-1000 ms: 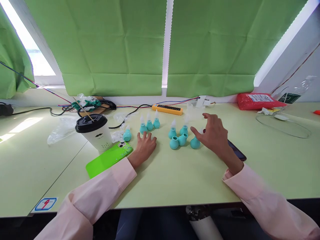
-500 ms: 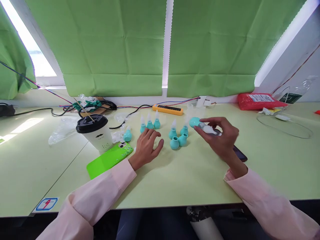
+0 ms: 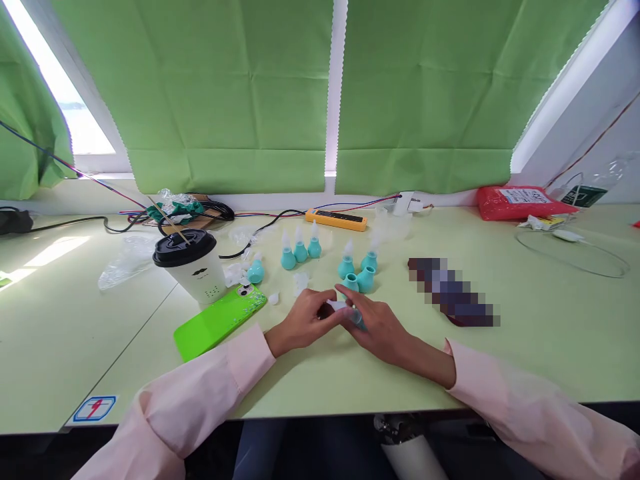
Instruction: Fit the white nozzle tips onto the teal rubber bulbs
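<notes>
My left hand (image 3: 309, 317) and my right hand (image 3: 379, 325) meet over the front of the table. Between them is a nasal aspirator (image 3: 357, 319) with a teal bulb and a whitish tip, tilted and partly covered by fingers. The left hand pinches the tip end; the right hand is closed round the bulb. Just behind my hands stand an open teal bulb (image 3: 351, 280) and another open bulb (image 3: 367, 279). Two bulbs with clear tips (image 3: 346, 268) are close behind those. Further left, several tipped aspirators (image 3: 301, 252) form a row, and one (image 3: 255, 271) leans separately.
Left of my hands are a lidded paper cup (image 3: 203, 277) and a green phone (image 3: 220, 321). A small white piece (image 3: 273, 299) and a clear piece (image 3: 301, 283) lie nearby. Behind are a yellow power strip (image 3: 336, 219) and cables; a pixelated dark object (image 3: 453, 293) lies right.
My right hand has brought the aspirator left and down from the right side. My left hand has moved slightly right and closed on it, and the two hands now meet.
</notes>
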Available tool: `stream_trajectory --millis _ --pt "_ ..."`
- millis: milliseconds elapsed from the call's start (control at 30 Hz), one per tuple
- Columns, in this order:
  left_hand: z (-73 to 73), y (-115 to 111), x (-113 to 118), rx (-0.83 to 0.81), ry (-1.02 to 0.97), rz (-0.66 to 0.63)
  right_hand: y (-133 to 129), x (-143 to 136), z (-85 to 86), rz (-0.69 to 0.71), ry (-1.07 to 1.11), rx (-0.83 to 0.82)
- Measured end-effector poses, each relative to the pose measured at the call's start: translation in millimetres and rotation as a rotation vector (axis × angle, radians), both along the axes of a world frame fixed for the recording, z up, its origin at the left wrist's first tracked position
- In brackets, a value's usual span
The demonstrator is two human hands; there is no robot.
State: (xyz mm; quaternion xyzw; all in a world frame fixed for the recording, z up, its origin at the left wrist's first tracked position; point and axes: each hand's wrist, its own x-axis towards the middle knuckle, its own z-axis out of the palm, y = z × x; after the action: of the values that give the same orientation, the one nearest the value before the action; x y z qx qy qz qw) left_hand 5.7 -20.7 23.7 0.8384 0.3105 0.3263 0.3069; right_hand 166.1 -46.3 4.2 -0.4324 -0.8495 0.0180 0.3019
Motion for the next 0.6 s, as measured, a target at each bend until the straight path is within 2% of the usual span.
stream_trajectory --millis 67,200,300,367,400,500,533,600 --pt "-1.8 0 5 -0.176 -0.012 -0.029 1 0 -5.6 0.018 0.055 -0.063" --pt "-6.8 6 9 -0.612 -0.221 -0.161 1 1 -10.6 0.082 0.181 -0.088" --pt "-7.7 16 4 -0.757 -0.272 -0.179 -2 2 -8.2 0.097 0.23 -0.03" --pt "-5.0 25 -3 -0.638 -0.173 -0.102 -3 2 -4.5 0.091 0.251 -0.046" --pt "-3.0 28 -7 -0.49 -0.09 -0.018 -3 3 -2.5 0.092 0.259 -0.074" --pt "1.3 38 -21 0.105 0.283 0.3 -1 5 2.4 0.107 0.269 -0.143" --pt "1.4 41 -24 0.24 0.408 0.367 0 5 3.6 0.105 0.269 -0.154" --pt "-0.5 44 -29 0.37 0.601 0.438 2 6 5.4 0.102 0.266 -0.169"
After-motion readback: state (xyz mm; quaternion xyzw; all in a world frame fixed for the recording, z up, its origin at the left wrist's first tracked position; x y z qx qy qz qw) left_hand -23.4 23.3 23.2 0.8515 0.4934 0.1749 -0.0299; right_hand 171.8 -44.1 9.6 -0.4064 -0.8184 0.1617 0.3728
